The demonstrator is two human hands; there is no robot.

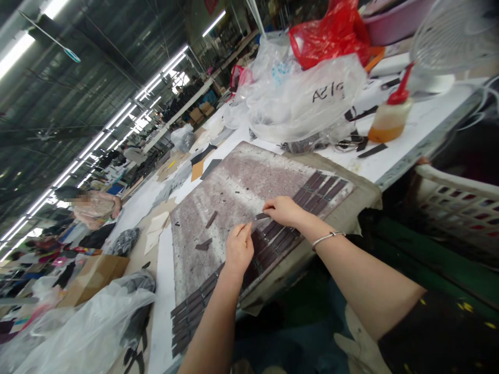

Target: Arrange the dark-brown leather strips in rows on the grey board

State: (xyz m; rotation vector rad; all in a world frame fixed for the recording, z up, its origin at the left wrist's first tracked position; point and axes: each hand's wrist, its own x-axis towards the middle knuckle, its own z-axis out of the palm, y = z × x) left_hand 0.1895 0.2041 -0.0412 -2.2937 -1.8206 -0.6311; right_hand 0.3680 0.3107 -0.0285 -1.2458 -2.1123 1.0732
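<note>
Pinched between the thumb and fingers of my right hand (284,210) is a short dark strip (262,216), its free end pointing at my left hand. Close by, my left hand (239,246) has its fingertips pressed together; whatever they hold, if anything, is too small to make out. Both hands are over a worn, stained board (249,171). Along the board's near edge lie rows of dark brown strips (317,192), partly covered by my hands and forearms. Two loose dark pieces, one a strip (211,219) and one a bent scrap (203,244), rest left of my hands.
Right of the board stand a glue-like squeeze bottle (392,119) with a red nozzle and a fan (456,36). Clear plastic bags (296,104) and a red bag (331,36) are piled behind. A white plastic basket (460,197) sits at right. Another person (93,208) is at far left.
</note>
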